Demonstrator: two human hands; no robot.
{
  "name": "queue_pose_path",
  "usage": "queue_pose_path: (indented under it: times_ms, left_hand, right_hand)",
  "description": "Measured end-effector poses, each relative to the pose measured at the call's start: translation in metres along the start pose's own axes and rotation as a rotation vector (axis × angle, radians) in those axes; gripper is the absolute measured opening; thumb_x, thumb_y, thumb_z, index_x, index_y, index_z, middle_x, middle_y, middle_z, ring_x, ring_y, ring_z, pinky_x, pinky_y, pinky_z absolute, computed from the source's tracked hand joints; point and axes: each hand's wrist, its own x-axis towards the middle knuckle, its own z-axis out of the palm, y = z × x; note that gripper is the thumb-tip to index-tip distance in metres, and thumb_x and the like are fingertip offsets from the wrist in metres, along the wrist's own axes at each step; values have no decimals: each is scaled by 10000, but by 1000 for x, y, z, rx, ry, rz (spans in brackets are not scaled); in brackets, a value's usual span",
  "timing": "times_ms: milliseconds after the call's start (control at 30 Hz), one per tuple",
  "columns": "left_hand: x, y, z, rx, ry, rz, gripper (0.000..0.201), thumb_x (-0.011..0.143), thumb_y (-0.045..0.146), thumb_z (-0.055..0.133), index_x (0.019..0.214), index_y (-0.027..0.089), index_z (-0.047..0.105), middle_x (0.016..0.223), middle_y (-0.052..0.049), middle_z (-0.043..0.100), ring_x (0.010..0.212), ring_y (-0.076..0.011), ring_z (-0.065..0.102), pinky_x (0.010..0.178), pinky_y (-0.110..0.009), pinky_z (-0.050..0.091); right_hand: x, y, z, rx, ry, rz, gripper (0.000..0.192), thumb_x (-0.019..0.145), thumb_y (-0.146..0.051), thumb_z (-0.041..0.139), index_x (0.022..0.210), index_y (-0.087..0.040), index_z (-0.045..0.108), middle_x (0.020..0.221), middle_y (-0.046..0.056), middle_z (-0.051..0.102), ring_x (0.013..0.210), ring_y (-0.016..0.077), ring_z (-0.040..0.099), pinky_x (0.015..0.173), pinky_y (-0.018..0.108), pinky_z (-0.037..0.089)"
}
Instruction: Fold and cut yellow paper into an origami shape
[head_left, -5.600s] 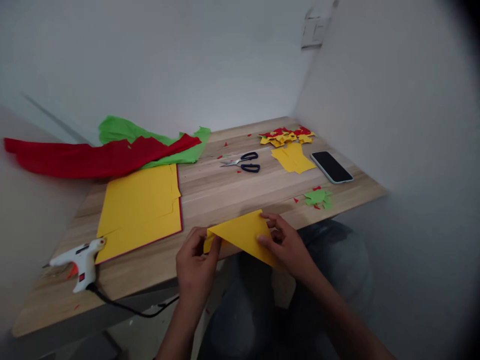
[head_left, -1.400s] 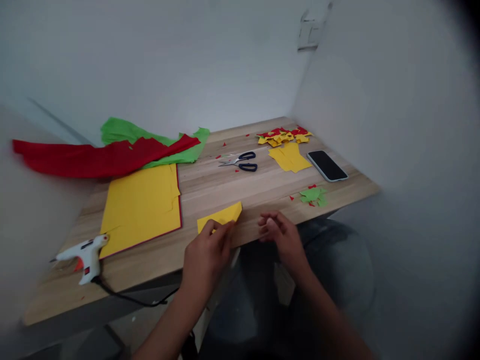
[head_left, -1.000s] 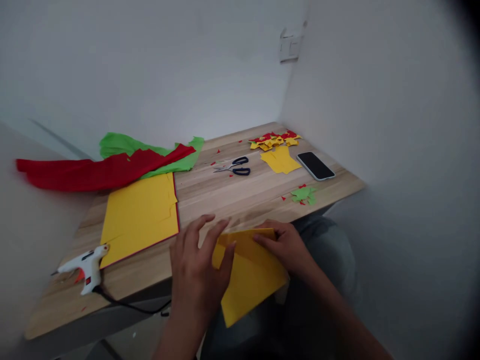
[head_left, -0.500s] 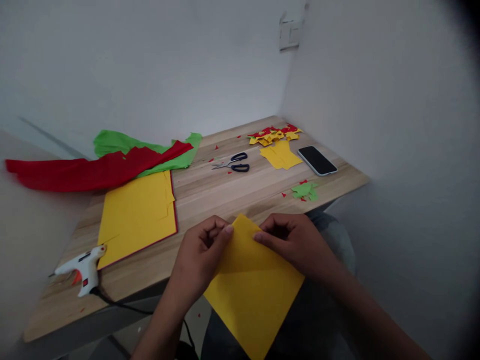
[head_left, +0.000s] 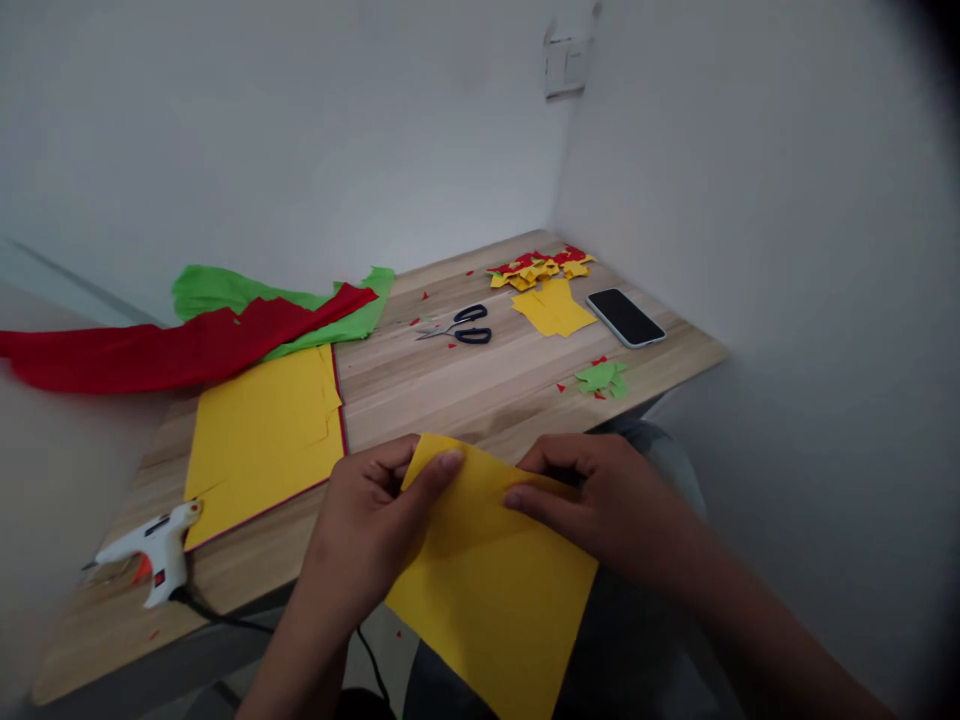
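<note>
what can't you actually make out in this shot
1. Head view: the far corner of the yellow sheet is hidden under the fingers of the left hand and right hand.
2. Its lower corner is cut off by the bottom edge.
3. The red paper runs off the left edge.
4. The glue gun cord drops behind the table edge.
5. The wall plate is too blurred to identify.

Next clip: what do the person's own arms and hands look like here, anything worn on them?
The left hand and right hand are bare: no gloves, rings or watch show. Both forearms are uncovered to the picture's lower edge, with no sleeve, cuff or marking in view. The fingernails look short and unpainted.
</note>
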Motion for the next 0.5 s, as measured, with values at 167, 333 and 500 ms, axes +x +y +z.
queue_pose_path:
  times_ms: [167, 333, 500]
  left_hand:
    - [-3, 3, 0, 23, -18, -2, 324, 779, 517, 725, 738, 197, 694, 641, -36, 703, 524, -177, 655, 428, -232, 474]
    - [-3, 1, -1, 14, -24, -4, 318, 786, 510, 713, 767, 193, 711, 660, -41, 712, 530, -177, 652, 435, -234, 477]
    - [4, -5, -14, 155, -99, 109, 222, 780, 378, 739, 935, 220, 746, 825, -50, 751, 714, -207, 692, 586, -283, 552]
  right_hand:
    - [3, -6, 2, 46, 12, -19, 60, 813, -302, 697, 771, -262, 715, 732, -36, 738, 647, 148, 641, 566, 261, 436]
    - [11, -4, 5, 67, 12, -35, 85, 819, -294, 693, 750, -245, 705, 700, -32, 717, 634, 146, 624, 561, 258, 435]
    - [13, 4, 4, -11, 161, -185, 86, 862, -279, 662, 788, -253, 695, 742, -15, 714, 674, 156, 637, 617, 279, 484]
